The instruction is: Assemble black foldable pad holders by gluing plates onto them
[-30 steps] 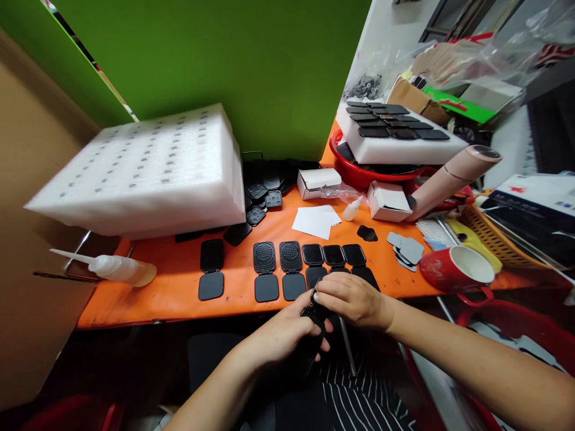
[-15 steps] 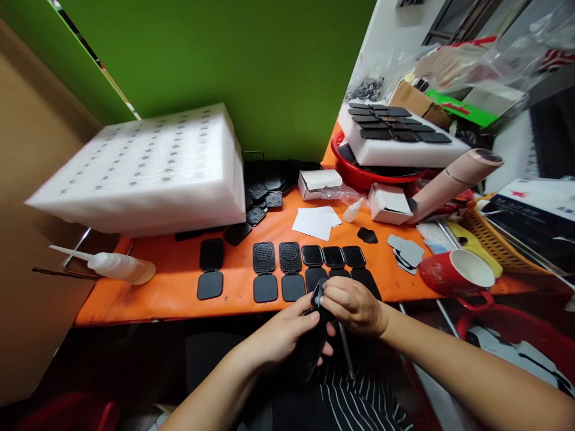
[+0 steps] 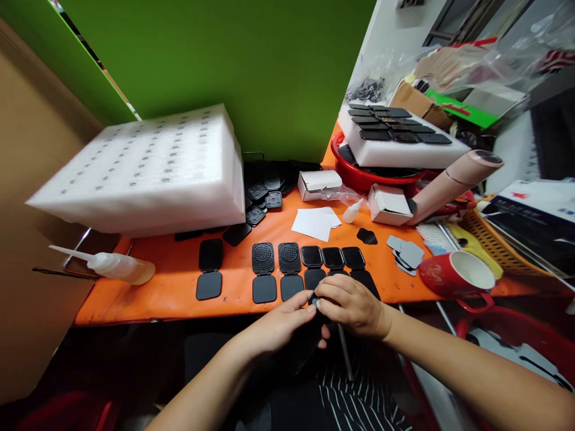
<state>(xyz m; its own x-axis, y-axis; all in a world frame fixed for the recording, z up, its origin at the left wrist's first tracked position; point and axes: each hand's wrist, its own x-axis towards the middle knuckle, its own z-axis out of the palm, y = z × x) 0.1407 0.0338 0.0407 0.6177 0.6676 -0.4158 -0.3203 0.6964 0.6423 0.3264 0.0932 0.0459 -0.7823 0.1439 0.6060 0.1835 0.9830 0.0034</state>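
Observation:
A flat black hinged case (image 3: 300, 346) is in my left hand (image 3: 285, 323), held just off the table's front edge with the thumb on top and fingertips curled underneath. My right hand (image 3: 353, 304) is closed at the upper end of this case, its thumb and fingers pressed there; anything small they pinch is hidden. Behind my hands, several similar black cases lie opened flat in a row: one apart at the left (image 3: 209, 284), two with ribbed upper halves (image 3: 263, 257) in the middle, and others with glossy upper halves (image 3: 332, 257), partly covered by my right hand.
On the orange tabletop (image 3: 175, 269) are a squeeze bottle (image 3: 121, 267), white foam block (image 3: 148, 203), black parts pile (image 3: 258, 203), white papers (image 3: 312, 222), grey pieces (image 3: 406, 252) and red mug (image 3: 442, 272). Behind right, a red basin (image 3: 381, 178) bears foam with black cases.
A dark glossy piece that stood tilted between my hands no longer shows upright. My right hand has lowered slightly and moved a little left onto the case.

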